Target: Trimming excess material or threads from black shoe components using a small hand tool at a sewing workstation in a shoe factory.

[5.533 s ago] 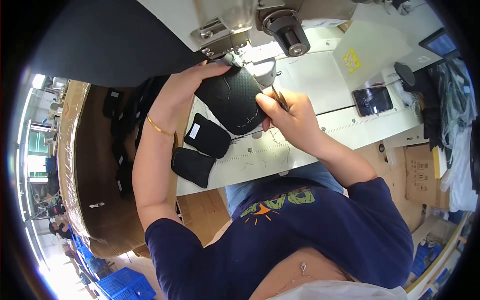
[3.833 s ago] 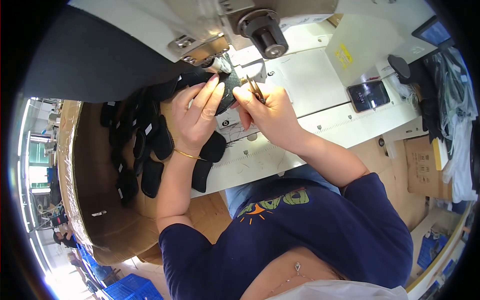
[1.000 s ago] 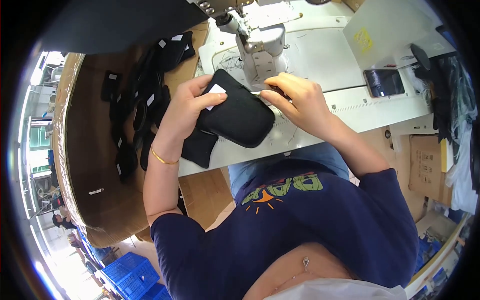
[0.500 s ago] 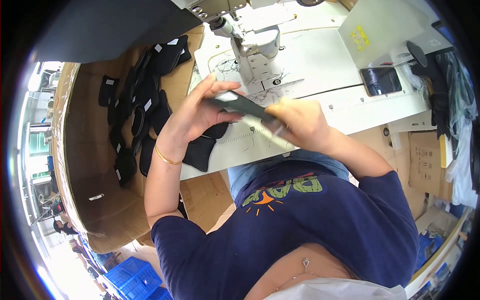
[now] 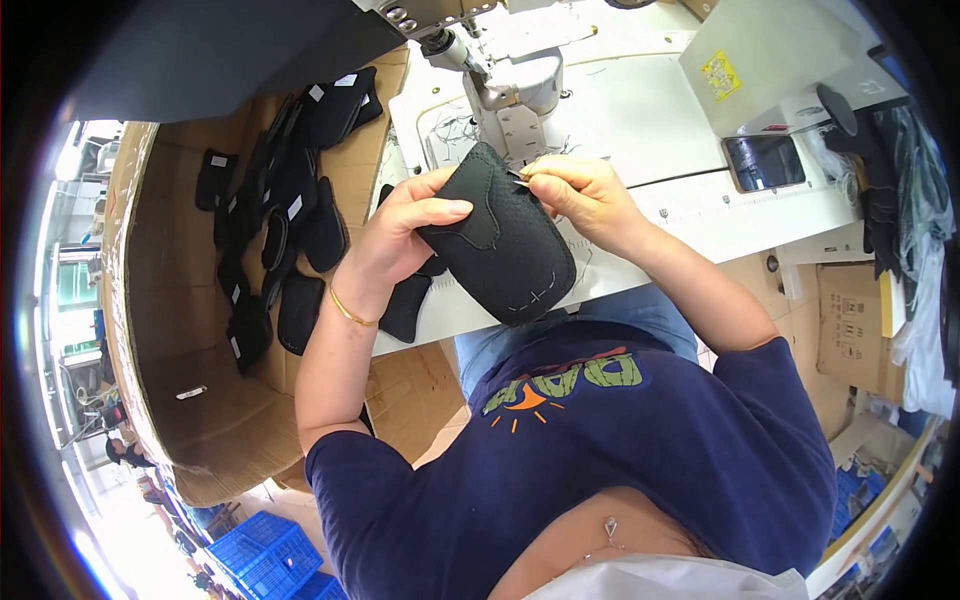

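Head cam, quick rundown: your L hand (image 5: 402, 222) has the L edge of a black padded piece (image 5: 525, 255), thumb flat on top, other fingers tucked underneath, so they're closed on it w/ the pad's thickness in btwn. Can't see the hidden fingertips tho. Your R hand (image 5: 590, 203) is at the far R edge of the same pad, thumb + index pinched together on a small metal tool (image 5: 517, 179). Could be snips or tweezers, too small to tell which. Its tip is right by the pad's edge; can't tell if it's touching. Rest of your R fingers are curled in.

Pad itself is held up over the near side of the white sewing table (image 5: 640, 125), a bit nearer to you than the sewing machine post (image 5: 518, 128). Textured side is up, w/ a curved seam on the L part and whitish stitch marks along the near end.

Nearby stuff: another black pad (image 5: 407, 305) lies at the table's near L corner, just past your L wrist w/ the gold bracelet (image 5: 350, 307). Phone (image 5: 763, 163) is face up on the R side of the table. Loose threads (image 5: 455, 132) sit L of the post. Far L there's a big open cardboard box (image 5: 210, 440) w/ a bunch of black pieces (image 5: 322, 225) in it, some w/ white labels (image 5: 295, 207). Blue crate (image 5: 262, 555) is on the floor, near L.
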{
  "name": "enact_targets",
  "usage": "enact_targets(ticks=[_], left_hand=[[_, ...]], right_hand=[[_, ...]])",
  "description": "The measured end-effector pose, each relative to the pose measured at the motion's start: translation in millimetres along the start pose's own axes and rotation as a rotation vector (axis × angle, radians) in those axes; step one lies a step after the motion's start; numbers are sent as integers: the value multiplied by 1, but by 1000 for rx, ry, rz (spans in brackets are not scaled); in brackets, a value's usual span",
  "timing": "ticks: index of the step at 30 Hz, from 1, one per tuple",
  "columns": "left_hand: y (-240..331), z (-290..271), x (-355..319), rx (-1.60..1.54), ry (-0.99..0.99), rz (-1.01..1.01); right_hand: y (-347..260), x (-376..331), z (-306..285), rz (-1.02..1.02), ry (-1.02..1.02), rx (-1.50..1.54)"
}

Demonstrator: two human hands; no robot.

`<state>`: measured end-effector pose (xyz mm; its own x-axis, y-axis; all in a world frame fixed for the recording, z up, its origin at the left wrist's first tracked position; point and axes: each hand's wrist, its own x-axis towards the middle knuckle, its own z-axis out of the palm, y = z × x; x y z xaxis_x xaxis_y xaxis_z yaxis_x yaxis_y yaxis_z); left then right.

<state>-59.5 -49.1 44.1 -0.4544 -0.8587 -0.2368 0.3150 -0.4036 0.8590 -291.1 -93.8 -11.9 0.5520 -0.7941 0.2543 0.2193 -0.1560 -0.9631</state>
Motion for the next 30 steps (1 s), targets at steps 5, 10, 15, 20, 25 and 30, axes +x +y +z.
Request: enact_targets(ticks=[5,10,15,20,25,30], left_hand=[[-5,-4,0,-16,-1,-19],[-21,12,-11,1032,476,210],[-35,-12,-45,1789,700,-12],[-42,-32,-18,1774,806,-45],[-20,-77,-21,1463,809,205],[16,-15,-10,750,184,568]], right_hand=[[-1,2,-14,338,-47,230],[-22,-1,-43,520,-255,-407],[-91,41,-131,469,141,-829],[-68,50,-108,170,224,-666],[-38,22,-59,147,62,-439],[-15,12,-12,351,-81,-54]])
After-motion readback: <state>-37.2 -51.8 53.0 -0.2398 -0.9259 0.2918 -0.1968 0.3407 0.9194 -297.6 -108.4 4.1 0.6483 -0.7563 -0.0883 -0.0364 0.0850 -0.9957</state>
